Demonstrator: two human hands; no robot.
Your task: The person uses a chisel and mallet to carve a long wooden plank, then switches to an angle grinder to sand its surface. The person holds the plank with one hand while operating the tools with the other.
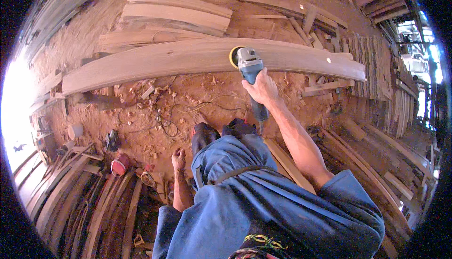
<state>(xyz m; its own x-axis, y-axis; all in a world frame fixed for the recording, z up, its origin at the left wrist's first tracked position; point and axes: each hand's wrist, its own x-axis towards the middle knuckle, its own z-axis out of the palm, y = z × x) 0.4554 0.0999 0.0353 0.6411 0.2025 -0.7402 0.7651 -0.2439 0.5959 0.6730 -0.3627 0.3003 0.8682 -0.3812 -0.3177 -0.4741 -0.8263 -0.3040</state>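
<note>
My right hand (263,89) is closed around the blue body of an angle grinder (251,68), arm stretched forward. The tool has a grey metal head and a round yellow-edged disc (234,57). Its disc is over the middle of a long, wide, slightly curved wooden plank (155,62); whether it touches the wood I cannot tell. The plank lies crosswise before me, raised off the ground on wood pieces. Low at my left side hangs my left hand (179,160), fingers loosely curled, with nothing visible in it.
Sawdust and wood chips cover the ground, with a cable (202,103) winding between my feet and the plank. A red bucket (120,165) stands at left, near stacked timbers (94,212). More boards (179,14) lie beyond the plank, and others (367,165) lie at right.
</note>
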